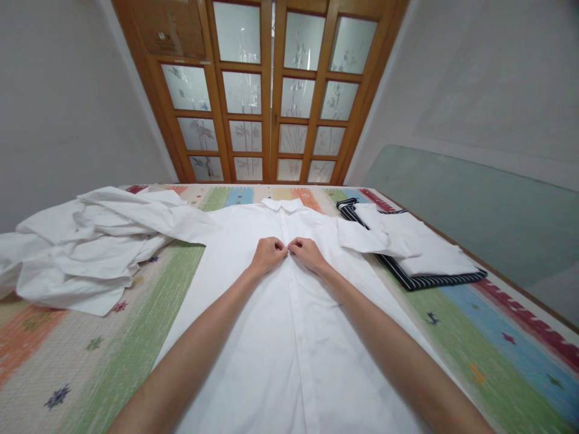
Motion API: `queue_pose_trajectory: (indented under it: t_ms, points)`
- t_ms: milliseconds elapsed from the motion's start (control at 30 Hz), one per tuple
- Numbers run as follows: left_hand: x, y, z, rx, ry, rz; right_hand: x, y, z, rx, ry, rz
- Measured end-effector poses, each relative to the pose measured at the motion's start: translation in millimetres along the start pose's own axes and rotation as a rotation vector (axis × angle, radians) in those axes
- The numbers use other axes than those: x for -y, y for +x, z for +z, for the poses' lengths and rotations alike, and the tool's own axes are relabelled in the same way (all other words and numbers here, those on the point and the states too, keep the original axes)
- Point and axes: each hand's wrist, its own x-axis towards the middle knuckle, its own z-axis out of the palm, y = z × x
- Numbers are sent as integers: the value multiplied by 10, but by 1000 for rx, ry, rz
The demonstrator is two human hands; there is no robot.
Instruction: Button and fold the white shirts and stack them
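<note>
two garments appear finished: a folded stack, white over navy pinstripe, lies at the right on the striped bed cover. a heap of crumpled white shirts at the left looks not yet handled. the white shirt in hand lies flat at centre, collar far, placket running toward the near edge. left hand and right hand meet at the upper placket, fingers pinched narrow on the cloth, apparently at a button; whether it is fastened cannot be told. folding not begun.

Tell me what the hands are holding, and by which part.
Both the left hand and right hand pinch the white shirt at its front button strip, a little below the collar.
</note>
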Motion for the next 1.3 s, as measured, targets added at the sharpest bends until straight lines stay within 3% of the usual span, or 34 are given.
queue_pose_trajectory:
  t_ms: [133,233,400,633,1300]
  points:
    - [-37,-27,33,-97,190,41,-35,18,25,8,20,0]
    - [-60,-44,37,-99,270,47,-50,21,37,3,37,-2]
    - [-85,-52,52,-34,279,-16,-53,20,42,-14,27,-2]
    - [-154,-77,124,-35,352,-81,-25,10,40,-23,-21,-12]
    - [-143,-92,194,-6,452,43,26,-19,-4,-32,-136,-74]
